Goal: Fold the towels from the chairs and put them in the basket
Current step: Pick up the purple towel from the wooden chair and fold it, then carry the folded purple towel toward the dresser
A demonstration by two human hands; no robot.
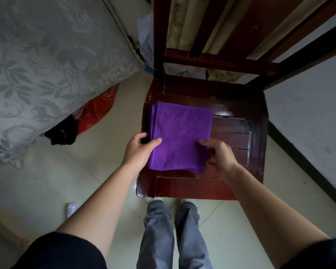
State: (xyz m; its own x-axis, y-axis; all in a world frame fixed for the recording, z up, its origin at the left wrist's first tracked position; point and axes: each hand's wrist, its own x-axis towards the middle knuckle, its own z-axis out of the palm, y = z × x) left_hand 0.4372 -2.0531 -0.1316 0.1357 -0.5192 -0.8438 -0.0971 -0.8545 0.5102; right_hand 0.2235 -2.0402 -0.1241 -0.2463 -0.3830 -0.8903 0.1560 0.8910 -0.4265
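Chair seat point(194, 188) lies beneath both hands. Folded purple towel point(180, 131) sits between them, long axis running away from us. We note left hand point(139, 151) and right hand point(220, 157) each pinching a side edge, equally near. Basket unseen.

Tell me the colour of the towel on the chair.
The towel is plain purple; head view.
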